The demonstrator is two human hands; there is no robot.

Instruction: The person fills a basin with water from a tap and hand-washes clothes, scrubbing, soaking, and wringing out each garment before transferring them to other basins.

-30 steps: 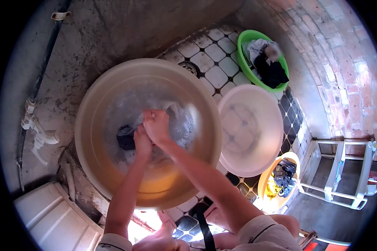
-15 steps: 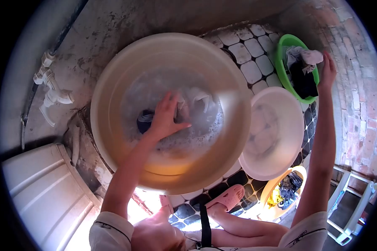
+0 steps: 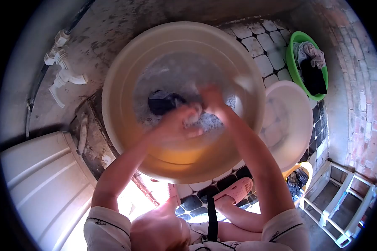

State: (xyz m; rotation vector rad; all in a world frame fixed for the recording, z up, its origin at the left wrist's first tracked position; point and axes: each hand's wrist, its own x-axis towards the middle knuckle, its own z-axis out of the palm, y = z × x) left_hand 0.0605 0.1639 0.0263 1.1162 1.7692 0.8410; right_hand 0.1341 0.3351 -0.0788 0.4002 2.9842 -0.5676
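A large beige tub (image 3: 117, 96) holds cloudy, sudsy water (image 3: 171, 71). My left hand (image 3: 178, 123) is low over the water, smeared by motion, with a pale wet cloth (image 3: 192, 118) between its thumb and fingers. Close beside it on the right, my right hand (image 3: 213, 101) reaches into the tub. Its fingers are too blurred to show whether they grip anything. Just beyond my left hand, a dark navy cloth (image 3: 162, 103) floats partly above the surface.
A pale pink basin (image 3: 289, 121) stands right of the tub. Behind it, a green basin (image 3: 294, 71) holds clothes; a yellow basin (image 3: 308, 171) with dark cloth is nearer me. A white rack (image 3: 343, 209), a wall tap (image 3: 65, 77) and a white ribbed panel (image 3: 46, 175) flank the space.
My right hand has left the pinkish cloth at the green basin and come into the tub beside my left. The cloth stays in that basin. The view has shifted slightly.
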